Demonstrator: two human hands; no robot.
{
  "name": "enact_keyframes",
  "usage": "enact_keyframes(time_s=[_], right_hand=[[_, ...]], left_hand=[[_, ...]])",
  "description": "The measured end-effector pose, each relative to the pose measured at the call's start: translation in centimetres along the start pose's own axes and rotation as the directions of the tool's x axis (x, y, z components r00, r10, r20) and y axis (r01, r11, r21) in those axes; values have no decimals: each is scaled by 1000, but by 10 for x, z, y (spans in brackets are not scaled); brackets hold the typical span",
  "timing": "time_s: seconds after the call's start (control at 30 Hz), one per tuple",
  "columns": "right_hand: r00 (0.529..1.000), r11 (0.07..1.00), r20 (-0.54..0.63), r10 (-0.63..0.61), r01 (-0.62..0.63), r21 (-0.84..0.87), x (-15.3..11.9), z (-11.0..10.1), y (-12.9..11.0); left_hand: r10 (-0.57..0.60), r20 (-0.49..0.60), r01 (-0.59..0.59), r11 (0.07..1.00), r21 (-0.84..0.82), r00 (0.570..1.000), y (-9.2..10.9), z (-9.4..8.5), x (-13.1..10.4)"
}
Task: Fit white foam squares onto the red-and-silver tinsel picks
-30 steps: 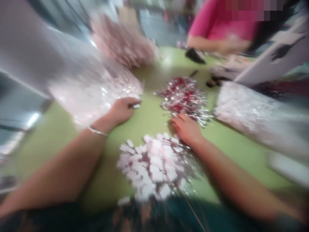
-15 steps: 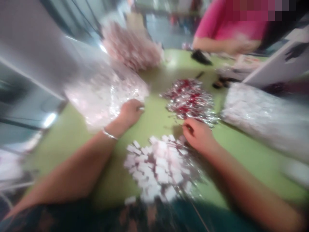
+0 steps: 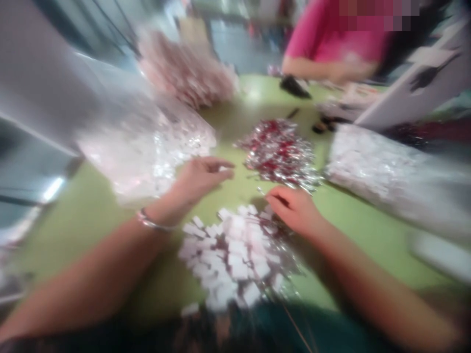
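Observation:
Over the green table, my left hand (image 3: 200, 179), with a bracelet at its wrist, pinches a small white piece (image 3: 222, 169) between thumb and fingers. To its right, my right hand (image 3: 294, 206) is closed in a pinch on a thin silvery piece (image 3: 259, 189) whose tip pokes out to the left. Just beyond that hand lies a heap of red and silver shiny pieces (image 3: 279, 152). Nearer to me spreads a pile of white tags (image 3: 237, 245), with thin shiny strands at its right side. Blur hides the finer detail.
A clear bag of white pieces (image 3: 162, 147) lies at the left, another packed bag (image 3: 379, 157) at the right. Behind stands a pink bundle (image 3: 187, 68). Across the green table (image 3: 353, 215) sits a person in a pink top (image 3: 312, 34). A black object (image 3: 294, 86) lies near them.
My left hand has moved right, toward my right hand, and its fingers now reach out around the small white piece. The silvery tip at my right hand shows more plainly. The view has shifted slightly.

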State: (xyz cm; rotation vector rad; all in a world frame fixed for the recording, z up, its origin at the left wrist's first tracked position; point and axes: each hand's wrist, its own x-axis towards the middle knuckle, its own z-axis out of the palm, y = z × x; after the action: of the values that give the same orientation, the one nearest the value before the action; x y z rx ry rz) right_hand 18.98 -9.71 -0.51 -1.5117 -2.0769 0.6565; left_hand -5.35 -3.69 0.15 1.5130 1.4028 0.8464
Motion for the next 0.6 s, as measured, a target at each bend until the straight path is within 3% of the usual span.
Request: enact_keyframes(time_s=[0.1,0.27,0.47,0.6], right_hand=[[998,995,44,34,-38,90,0,1,-7],[981,966,186,59,-103,237,0,-3,-19],[918,850,387,89,-273,450,-5,-6,-30],[916,766,388,101,-321,557,-7,-6,-29]], left_hand=[[-47,123,74,971,-227,991,-8,15,-7],[-115,209,185,918,-350,971,-19,27,-8],[-146,290,282,814,-508,946,-4,33,-16],[-131,381,342,752,-563,915,2,35,-20]])
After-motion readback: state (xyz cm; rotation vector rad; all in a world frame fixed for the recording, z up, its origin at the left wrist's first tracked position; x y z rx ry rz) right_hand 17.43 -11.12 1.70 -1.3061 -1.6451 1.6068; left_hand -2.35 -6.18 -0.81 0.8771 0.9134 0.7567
